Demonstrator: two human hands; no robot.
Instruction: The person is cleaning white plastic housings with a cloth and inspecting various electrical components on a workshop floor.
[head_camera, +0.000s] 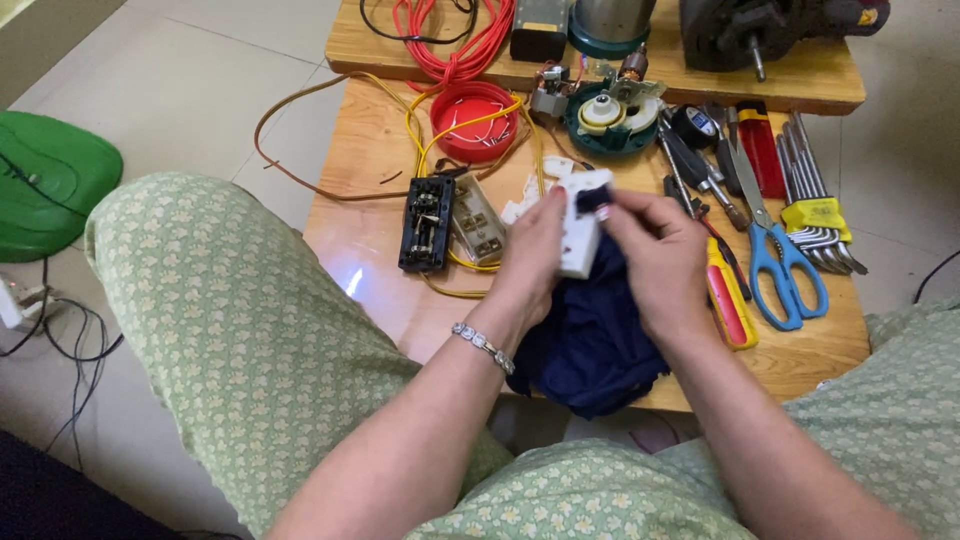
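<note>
Left hand was closed around a white plastic switch housing, holding it above the wooden worktop. Right hand was pinched on a fold of dark blue cloth, pressing it against the top of the housing; the rest of the cloth hung below the housing onto the worktop edge. Just left of the housing lay a black switch block with yellow wires. Right of it lay blue-handled scissors, a yellow-and-red screwdriver and hex keys. Beyond it sat a red lid.
</note>
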